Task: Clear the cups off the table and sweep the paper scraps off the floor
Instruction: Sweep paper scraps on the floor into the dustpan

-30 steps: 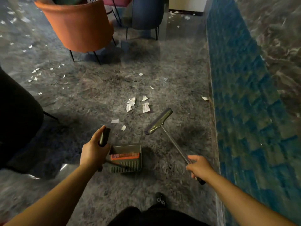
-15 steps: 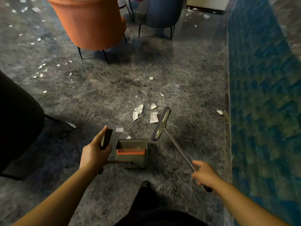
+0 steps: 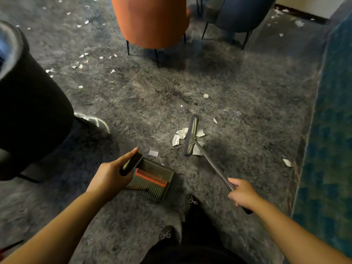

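Paper scraps (image 3: 180, 136) dead ahead, bunched on the grey floor (image 3: 238, 92) at about twelve o'clock from my feet — and the broom head (image 3: 191, 136) is right in among them, some scraps on its left side, some peeking out on its right. The head's long axis runs roughly twelve to six, so a sweep toward eight o'clock should push the left-hand bunch at the dustpan (image 3: 152, 180). My right hand (image 3: 242, 195) is wrapped round the broom handle (image 3: 213, 166), which slants up to eleven o'clock from my fist. My left hand (image 3: 112, 174) grips the dustpan's upright handle (image 3: 131, 163), fingers curled round it, thumb on top. The pan sits just beside that hand, its mouth looking toward one o'clock, I judge. One flat scrap (image 3: 153, 153) lies just beyond the pan's far edge. The scraps are nearer the broom than the pan — the right hand has the next job. Another scrap (image 3: 287, 162) waits at three o'clock by the blue carpet (image 3: 331, 130); plenty more at ten o'clock, near the orange chair (image 3: 152, 21).
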A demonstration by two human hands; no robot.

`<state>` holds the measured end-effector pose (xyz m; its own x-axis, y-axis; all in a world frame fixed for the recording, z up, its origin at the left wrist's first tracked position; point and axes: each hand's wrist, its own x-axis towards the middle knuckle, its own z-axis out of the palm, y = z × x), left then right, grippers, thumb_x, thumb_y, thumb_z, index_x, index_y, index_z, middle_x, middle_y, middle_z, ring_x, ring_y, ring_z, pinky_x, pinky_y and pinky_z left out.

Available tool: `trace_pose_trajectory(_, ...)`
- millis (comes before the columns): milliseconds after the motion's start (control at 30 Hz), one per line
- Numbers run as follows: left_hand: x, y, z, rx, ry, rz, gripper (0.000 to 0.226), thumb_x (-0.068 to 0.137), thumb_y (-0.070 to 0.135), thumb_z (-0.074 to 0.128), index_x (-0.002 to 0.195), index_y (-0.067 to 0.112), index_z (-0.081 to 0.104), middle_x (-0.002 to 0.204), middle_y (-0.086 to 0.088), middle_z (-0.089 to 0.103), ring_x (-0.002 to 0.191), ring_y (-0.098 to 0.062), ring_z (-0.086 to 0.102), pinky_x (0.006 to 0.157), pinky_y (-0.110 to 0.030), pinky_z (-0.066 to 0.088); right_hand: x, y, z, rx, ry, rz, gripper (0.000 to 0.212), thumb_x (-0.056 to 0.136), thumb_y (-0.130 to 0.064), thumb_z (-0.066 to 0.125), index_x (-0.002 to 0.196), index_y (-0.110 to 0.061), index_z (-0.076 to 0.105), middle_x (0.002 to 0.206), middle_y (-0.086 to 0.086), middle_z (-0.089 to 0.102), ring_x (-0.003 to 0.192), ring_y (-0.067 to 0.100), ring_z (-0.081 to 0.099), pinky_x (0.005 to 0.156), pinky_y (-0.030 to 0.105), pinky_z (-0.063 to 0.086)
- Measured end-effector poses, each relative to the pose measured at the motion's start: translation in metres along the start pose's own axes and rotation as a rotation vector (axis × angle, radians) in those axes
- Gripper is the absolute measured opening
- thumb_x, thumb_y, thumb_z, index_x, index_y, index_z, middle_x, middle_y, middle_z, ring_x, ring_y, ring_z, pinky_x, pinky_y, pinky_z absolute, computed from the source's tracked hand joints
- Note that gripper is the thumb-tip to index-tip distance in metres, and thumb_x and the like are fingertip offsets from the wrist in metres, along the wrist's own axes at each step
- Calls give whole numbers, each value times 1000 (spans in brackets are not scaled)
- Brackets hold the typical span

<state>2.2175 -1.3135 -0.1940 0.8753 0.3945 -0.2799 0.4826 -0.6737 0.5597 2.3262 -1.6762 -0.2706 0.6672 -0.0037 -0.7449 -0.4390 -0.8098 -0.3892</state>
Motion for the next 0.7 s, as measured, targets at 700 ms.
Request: trace_pose_trajectory(700,62,-9,4,-138,198,-372,76,84,17,72,126,69,36,81,4,63,45,-20,61,40,-32,52,163,-133,-32,-50,-61,-7,16,83,10,53,90,-2,62,60,10,49,27,5,42,31,13,30)
